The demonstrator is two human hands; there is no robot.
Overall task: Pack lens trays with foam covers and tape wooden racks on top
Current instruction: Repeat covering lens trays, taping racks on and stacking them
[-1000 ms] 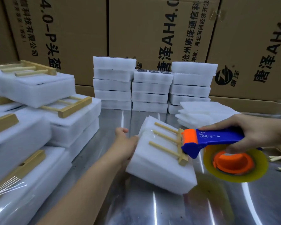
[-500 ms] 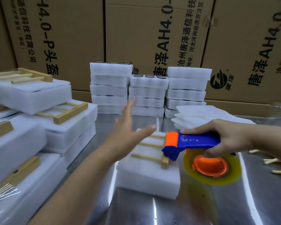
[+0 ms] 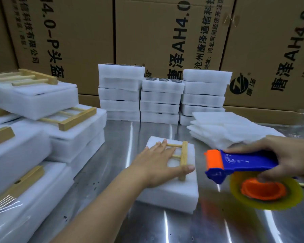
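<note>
The white foam-wrapped lens tray (image 3: 167, 193) lies flat on the shiny steel table (image 3: 165, 225), in the middle and just in front of the person. A pale wooden rack (image 3: 183, 155) sits on its far half. The left hand (image 3: 158, 165) lies across the rack with straight, spread fingers and presses it down, the thumb by the near end of the bar. Just to the right and clear of the foam, the right hand (image 3: 291, 158) is wrapped round the handle of a blue and orange tape dispenser (image 3: 239, 163), whose yellowish roll of clear tape (image 3: 267, 192) hangs below.

The likely trouble is the rack sliding or twisting on the smooth foam when the tape is pulled across it, should the flat palm ease off. A slanted first stroke could also leave the tape crooked, or catch the fingers lying over the rungs.

The tray's long axis runs from near to far. The rack's thick bar lies along the same line, and its thin rungs point left under the hand.

Around it stand taped bundles (image 3: 25, 99) on the left, stacked foam trays (image 3: 161, 99) behind and loose foam covers (image 3: 226, 130) on the right
</note>
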